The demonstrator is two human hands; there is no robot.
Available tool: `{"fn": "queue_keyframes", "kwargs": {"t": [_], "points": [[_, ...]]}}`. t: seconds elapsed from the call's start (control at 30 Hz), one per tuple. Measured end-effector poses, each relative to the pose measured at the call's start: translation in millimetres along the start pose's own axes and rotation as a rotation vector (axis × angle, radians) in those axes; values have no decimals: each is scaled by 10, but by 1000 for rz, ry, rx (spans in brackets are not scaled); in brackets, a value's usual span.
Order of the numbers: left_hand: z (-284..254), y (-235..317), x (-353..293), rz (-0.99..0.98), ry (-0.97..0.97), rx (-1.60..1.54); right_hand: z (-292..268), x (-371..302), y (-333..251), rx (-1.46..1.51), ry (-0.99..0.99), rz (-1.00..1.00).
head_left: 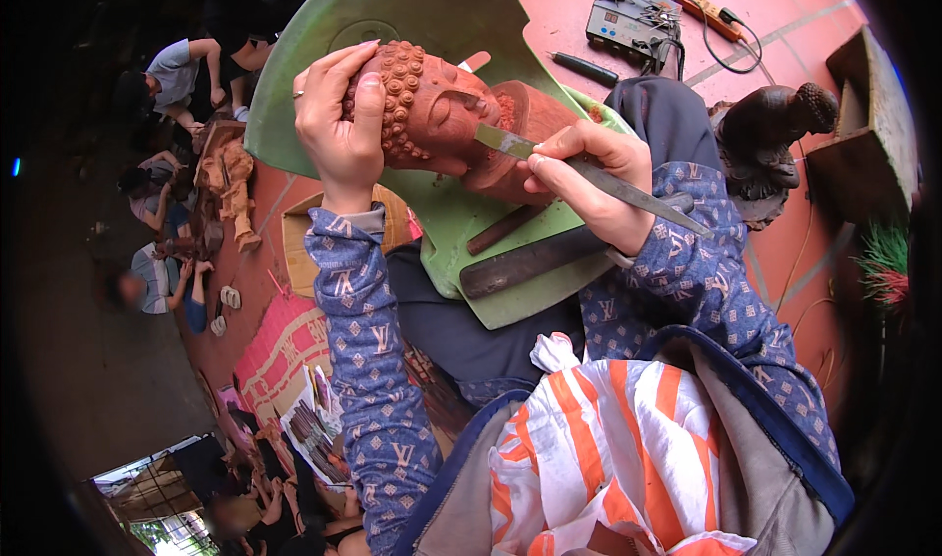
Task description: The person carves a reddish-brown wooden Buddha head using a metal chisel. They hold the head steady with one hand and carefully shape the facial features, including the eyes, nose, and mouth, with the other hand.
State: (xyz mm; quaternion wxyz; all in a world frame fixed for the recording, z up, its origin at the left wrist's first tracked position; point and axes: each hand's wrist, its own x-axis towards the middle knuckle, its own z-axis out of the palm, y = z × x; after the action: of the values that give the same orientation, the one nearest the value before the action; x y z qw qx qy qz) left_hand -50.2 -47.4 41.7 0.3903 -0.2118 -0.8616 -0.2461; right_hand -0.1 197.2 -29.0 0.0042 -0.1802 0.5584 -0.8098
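A reddish-brown carved wooden bust (446, 119) with curled hair and closed eyes lies on its side on a curved green plastic piece (294, 95) over my lap. My left hand (339, 119), a ring on one finger, is closed round the curled top of the head. Pinched in my right hand (599, 168) is a long flat metal tool (505, 142) with a greenish end, which lies over the bust's face near the mouth and chin; whether it touches cannot be made out. Below the bust rest a thick dark bar (535, 262) and a thinner brown stick (505, 230).
On the red tiles at upper right are a grey control box (633, 26), an orange power strip (706, 11) and a black handpiece (584, 68). A dark statue (770, 144) and wooden box (878, 114) stand at right. Several people sit at left by a wooden carving (231, 188).
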Motion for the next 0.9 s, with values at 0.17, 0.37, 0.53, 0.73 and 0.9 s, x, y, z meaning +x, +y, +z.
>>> {"fn": "queue_keyframes", "kwargs": {"t": [0.17,0.37,0.53,0.73,0.9], "points": [[-11,16,-38,-17,4,-3,68,112,-115,-73,-48,-58],[14,-6,-12,-10,16,-6,1,55,-118,-67,-19,-11],[-11,15,-12,-10,7,-3,-7,-30,-9,17,-5,79],[-8,0,-22,-10,20,-4,-132,-8,-282,30,-134,130],[-11,25,-13,-11,27,1,-261,94,-345,-58,-179,164]]}}
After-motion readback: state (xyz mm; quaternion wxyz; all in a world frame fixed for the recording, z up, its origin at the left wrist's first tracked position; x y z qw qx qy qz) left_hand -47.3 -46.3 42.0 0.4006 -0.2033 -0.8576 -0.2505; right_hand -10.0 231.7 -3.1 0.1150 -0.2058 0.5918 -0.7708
